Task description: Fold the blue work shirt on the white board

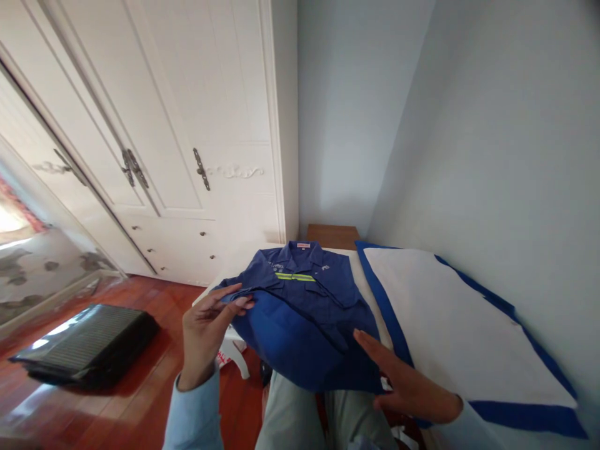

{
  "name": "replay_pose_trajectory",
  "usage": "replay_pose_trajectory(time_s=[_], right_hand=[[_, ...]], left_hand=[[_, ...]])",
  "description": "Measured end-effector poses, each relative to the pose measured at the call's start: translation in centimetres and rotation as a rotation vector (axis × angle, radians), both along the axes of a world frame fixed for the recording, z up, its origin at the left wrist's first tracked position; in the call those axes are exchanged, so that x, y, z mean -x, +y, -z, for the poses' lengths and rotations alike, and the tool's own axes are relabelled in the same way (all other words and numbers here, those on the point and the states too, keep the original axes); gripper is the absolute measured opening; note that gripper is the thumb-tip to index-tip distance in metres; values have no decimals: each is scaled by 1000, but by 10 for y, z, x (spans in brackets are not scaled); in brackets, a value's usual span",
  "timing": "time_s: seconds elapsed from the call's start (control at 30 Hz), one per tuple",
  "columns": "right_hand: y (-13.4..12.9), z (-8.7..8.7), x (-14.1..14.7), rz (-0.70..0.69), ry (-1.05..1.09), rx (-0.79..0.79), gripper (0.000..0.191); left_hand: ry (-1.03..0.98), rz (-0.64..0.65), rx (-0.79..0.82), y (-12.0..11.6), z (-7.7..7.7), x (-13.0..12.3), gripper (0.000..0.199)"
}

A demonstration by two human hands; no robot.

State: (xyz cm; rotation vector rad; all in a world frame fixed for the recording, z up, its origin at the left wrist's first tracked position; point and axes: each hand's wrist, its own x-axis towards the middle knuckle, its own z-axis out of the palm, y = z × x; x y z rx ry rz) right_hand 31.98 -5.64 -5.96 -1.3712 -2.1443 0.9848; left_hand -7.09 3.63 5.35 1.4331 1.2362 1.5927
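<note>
The blue work shirt lies on the near end of the bed, beside a white pillow with a blue border and in front of the person's knees. It looks well on the way to being folded: the body is already drawn into a fairly compact block with the collar and the yellow reflective stripe showing on top, and the sleeves seem tucked in (though how neatly underneath cannot be seen). What appears left is the left-hand edge, which is raised off the bed, and perhaps a final smoothing. The left hand pinches that left edge of the shirt between fingers and thumb, lifting it a little. The right hand is open and flat, fingers together, resting at the shirt's lower right edge and holding nothing. The shirt's long axis runs away from the person, collar at the far end pointing toward the wall and the small wooden table, hem nearest the knees. A white wardrobe stands to the left, with a dark bag on the wooden floor.
</note>
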Motion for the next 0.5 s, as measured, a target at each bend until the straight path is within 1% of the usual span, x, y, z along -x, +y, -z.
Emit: replay_pose_trajectory(time_s=[0.03, 0.1, 0.13, 0.2, 0.27, 0.3, 0.4, 0.5], right_hand=[[1, 17, 6, 29, -31, -35, 100], [6, 46, 13, 181, -69, -145, 88], [10, 55, 14, 277, -79, -208, 83], [23, 65, 11, 438, -95, -307, 75], [37, 62, 5, 511, -121, -339, 69], [44, 59, 3, 512, -134, -325, 64], [60, 45, -1, 459, -113, -222, 44], [63, 28, 1, 440, -3, -167, 27]], left_hand=[[5, -3, -8, 1, -1, -4, 38], [-2, 10, -10, 5, -1, -8, 37], [-11, 21, -6, 6, 0, -8, 37], [-33, 44, 1, 9, 4, -5, 35], [-51, 48, 4, 10, 9, 1, 32], [-56, 39, 6, 10, 11, 4, 31], [-70, -13, 7, 9, 16, 10, 27], [-38, -92, 13, 5, 15, 16, 20]])
